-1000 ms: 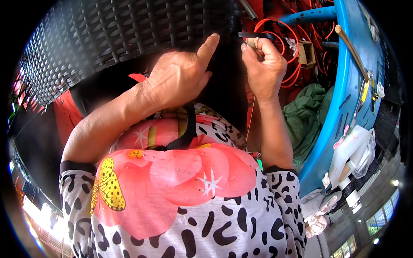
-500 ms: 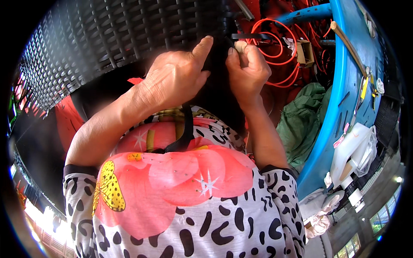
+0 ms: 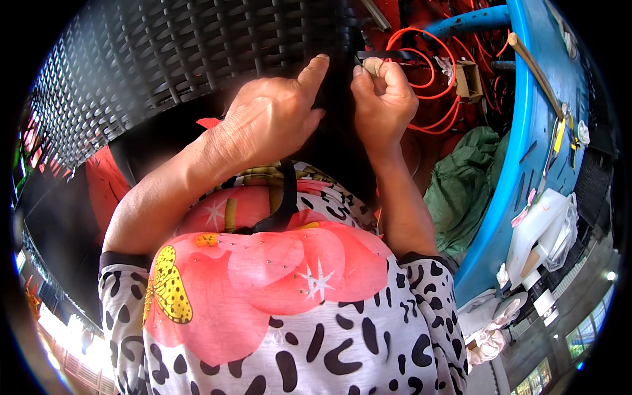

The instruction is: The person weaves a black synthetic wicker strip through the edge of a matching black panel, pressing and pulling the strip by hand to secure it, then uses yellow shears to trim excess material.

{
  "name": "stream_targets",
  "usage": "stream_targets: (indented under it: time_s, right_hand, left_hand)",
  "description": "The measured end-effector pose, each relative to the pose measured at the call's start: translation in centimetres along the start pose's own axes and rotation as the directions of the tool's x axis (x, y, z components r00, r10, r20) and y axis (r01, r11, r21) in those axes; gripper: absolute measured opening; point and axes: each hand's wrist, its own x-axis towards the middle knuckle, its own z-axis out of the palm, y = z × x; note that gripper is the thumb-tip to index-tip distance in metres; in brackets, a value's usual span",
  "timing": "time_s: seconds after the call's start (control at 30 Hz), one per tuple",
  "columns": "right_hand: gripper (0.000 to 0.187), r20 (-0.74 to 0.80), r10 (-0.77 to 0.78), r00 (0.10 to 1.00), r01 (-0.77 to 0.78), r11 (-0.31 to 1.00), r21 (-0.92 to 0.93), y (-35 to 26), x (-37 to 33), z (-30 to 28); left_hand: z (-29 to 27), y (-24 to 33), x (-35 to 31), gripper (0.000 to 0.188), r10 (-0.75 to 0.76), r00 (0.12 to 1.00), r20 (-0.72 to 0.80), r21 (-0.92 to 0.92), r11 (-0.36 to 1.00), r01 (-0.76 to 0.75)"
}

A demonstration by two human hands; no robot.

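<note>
Across the upper left stands a dark grey woven rattan panel [image 3: 178, 52]. My left hand [image 3: 273, 115] is at its lower right edge, index finger stretched toward the weave and thumb apart from it; the other fingers are hidden. Just to the right, my right hand [image 3: 385, 99] is closed in a pinch, with a tan wrap [image 3: 372, 66] around a finger. A thin black strip [image 3: 395, 55] sticks out rightward above this hand and seems held at the fingertips. The dark gap between my hands hides the strip's other end.
Orange-red hose [image 3: 431, 95] lies coiled beyond my right hand, near a small cardboard box [image 3: 468, 81]. A green sack [image 3: 464, 181] sits below. On the right, a blue table [image 3: 520, 164] carries a wooden-handled tool [image 3: 534, 72], yellow-handled tools [image 3: 558, 135] and white packaging [image 3: 536, 227].
My right hand has shifted slightly right and down, away from my left hand. The black strip has moved a little to the right. My left hand has barely moved.
</note>
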Motion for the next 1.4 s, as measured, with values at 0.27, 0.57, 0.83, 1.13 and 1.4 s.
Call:
stream_targets:
  time_s: [0.27, 0.57, 0.83, 1.13, 1.4]
  right_hand:
    - [0.007, 0.028, 0.145, 0.989, -0.146, 0.985, 0.091, -0.5, -0.1, -0.5]
    - [0.008, 0.081, 0.191, 0.978, -0.197, 0.977, 0.078, -0.9, 0.8, -1.0]
    - [0.014, 0.302, 0.397, 0.866, -0.456, 0.876, 0.156, -0.9, 1.6, -1.9]
    - [0.013, 0.587, 0.295, 0.754, -0.345, 0.938, -0.029, -0.3, 5.2, -3.7]
    - [0.011, 0.787, 0.183, 0.589, -0.347, 0.937, 0.042, 0.8, 8.1, -3.0]
  left_hand:
    - [0.1, 0.0, 0.1, 0.066, 0.003, 1.0, -0.016, 0.012, 1.0, -0.003]
    - [0.3, 0.1, 0.4, 0.066, 0.036, 0.999, -0.035, 0.036, 0.999, -0.035]
    - [0.3, 0.2, 0.4, 0.065, 0.05, 0.998, -0.046, 0.024, 0.999, -0.048]
    - [0.2, 0.1, 0.5, 0.063, 0.032, 0.999, -0.042, 0.0, 0.999, -0.032]
    - [0.1, -0.1, 0.7, 0.059, -0.008, 0.998, -0.058, -0.13, 0.992, 0.001]
